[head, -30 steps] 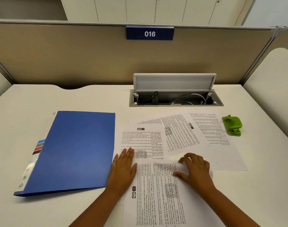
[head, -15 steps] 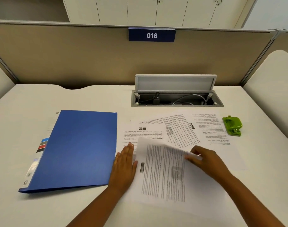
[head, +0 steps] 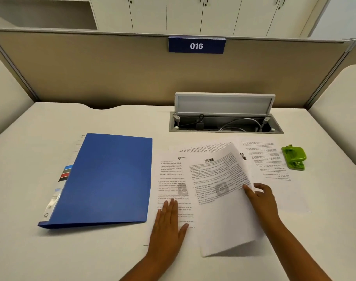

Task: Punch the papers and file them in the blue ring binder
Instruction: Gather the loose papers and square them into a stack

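Note:
The closed blue ring binder [head: 106,179] lies flat at the left of the white desk. Several printed sheets are spread to its right. My right hand [head: 261,199] pinches the right edge of one printed sheet [head: 219,195] and holds it lifted and tilted above the others. My left hand [head: 169,222] lies flat, fingers together, on a sheet lying on the desk [head: 171,179] beside the binder. A further sheet [head: 274,173] lies flat at the right. The green hole punch [head: 294,157] stands beyond it, at the far right.
An open cable hatch [head: 225,114] with its lid raised and cables inside sits at the back of the desk. A beige partition with a "016" sign [head: 196,46] closes off the far edge. Neighbouring desks adjoin on both sides.
My right hand has gripped the nearest sheet, turned it and lifted it up and away from me over the other papers. My left hand has stayed pressed on the sheet beside the binder.

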Demonstrator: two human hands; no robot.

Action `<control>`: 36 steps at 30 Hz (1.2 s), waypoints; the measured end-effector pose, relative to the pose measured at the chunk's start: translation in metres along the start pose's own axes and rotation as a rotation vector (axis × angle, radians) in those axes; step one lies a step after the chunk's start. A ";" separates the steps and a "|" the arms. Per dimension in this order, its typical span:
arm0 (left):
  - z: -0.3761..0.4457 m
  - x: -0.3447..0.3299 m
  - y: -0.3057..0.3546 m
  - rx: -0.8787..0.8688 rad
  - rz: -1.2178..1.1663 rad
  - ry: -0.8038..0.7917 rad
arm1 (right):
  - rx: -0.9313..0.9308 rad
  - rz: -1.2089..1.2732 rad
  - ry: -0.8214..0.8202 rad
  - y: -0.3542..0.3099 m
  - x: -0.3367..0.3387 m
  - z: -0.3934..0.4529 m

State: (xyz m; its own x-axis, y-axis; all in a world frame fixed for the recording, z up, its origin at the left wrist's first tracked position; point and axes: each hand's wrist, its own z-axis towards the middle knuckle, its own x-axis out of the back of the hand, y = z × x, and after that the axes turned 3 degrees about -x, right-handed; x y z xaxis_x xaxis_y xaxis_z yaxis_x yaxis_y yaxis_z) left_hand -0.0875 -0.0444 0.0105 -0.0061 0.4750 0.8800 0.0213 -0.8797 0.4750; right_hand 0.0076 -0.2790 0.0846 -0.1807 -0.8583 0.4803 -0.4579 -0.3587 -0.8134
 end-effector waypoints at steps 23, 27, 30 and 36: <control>-0.002 0.010 0.016 0.108 -0.235 -0.089 | -0.004 -0.236 -0.216 -0.004 -0.051 -0.036; -0.002 0.008 0.015 0.115 -0.193 -0.094 | 0.097 -0.386 -0.161 -0.002 -0.054 -0.042; -0.002 0.007 0.015 0.103 -0.155 -0.081 | 0.179 -0.501 -0.099 0.005 -0.058 -0.049; -0.003 0.004 0.011 0.061 -0.123 -0.081 | 0.192 -0.445 -0.074 0.007 -0.063 -0.052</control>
State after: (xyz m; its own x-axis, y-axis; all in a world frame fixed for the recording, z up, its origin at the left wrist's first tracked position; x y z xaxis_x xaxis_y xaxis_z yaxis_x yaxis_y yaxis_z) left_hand -0.0901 -0.0523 0.0191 0.0682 0.5811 0.8109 0.0863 -0.8132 0.5755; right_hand -0.0298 -0.2077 0.0659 0.0619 -0.6276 0.7761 -0.3071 -0.7519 -0.5835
